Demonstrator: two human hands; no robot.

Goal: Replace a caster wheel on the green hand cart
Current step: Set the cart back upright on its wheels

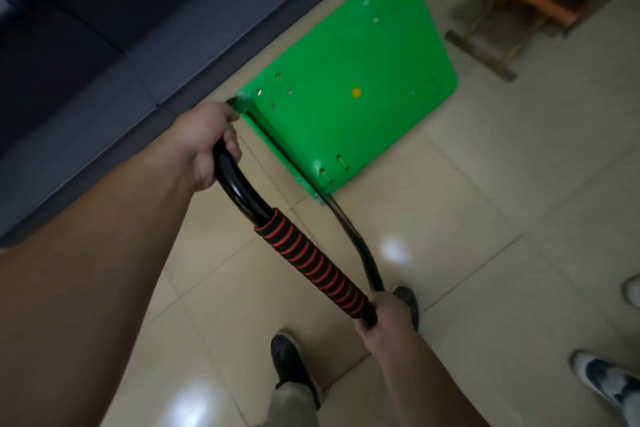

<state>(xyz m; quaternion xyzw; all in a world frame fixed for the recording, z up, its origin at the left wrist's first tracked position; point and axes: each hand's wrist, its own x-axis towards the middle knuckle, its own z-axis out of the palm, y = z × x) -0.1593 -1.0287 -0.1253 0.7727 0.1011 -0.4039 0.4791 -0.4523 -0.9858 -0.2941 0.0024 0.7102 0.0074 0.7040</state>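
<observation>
The green hand cart (349,90) stands on the tiled floor, its flat deck facing up with bolt heads near the corners and a yellow dot in the middle. Its black tubular handle (239,191) carries a red-and-black ribbed foam grip (311,260). My left hand (207,146) grips the bare black tube at the handle's left bend. My right hand (384,315) grips the handle at the right end of the foam grip. No caster wheel shows; the deck hides the underside.
A dark sofa (86,80) runs along the left beside the cart. A wooden folding stool (512,10) stands at the upper right. My dark shoes (291,364) are below the handle. Another person's light shoe (609,381) is at the right edge.
</observation>
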